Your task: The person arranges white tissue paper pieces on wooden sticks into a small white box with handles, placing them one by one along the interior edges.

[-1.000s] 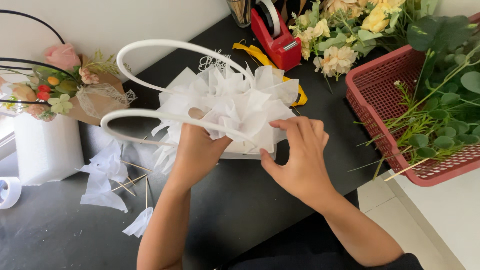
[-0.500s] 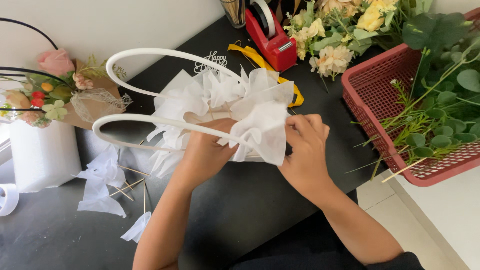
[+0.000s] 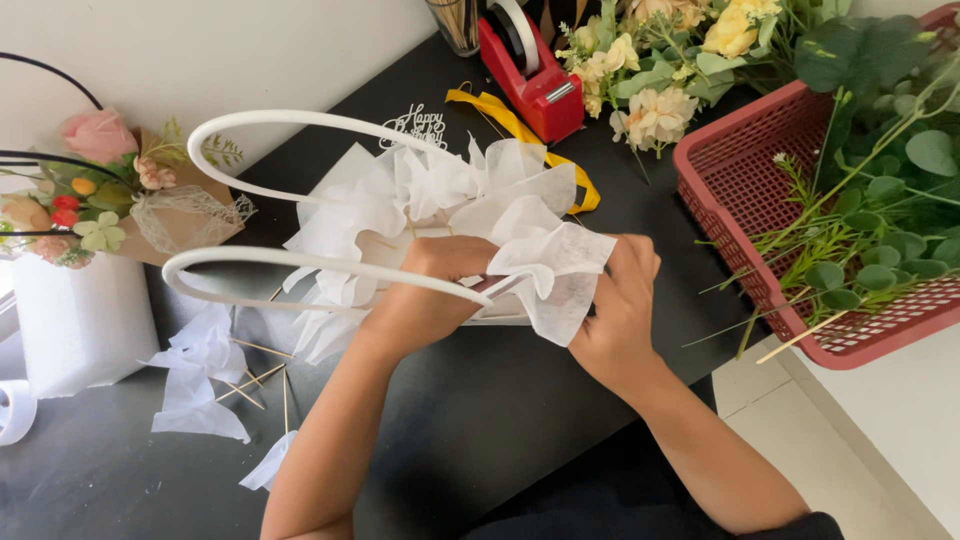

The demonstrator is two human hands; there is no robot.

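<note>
The bag (image 3: pixel 440 240) lies on the table (image 3: pixel 480 420). The basket (image 3: pixel 800 230) sits right; the tape holder (image 3: pixel 530 75) behind, maybe touching flowers (image 3: pixel 650 90).

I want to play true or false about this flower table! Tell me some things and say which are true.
1. Both hands touch the white ruffled paper. True: the left hand and right hand are both on it.
2. The tape dispenser is blue. False: it is red.
3. The basket holds green stems. True.
4. The white handles stand upright. False: they lie sideways, pointing left.
5. A yellow ribbon lies behind the paper. True.
6. The table is white. False: it is black.
</note>
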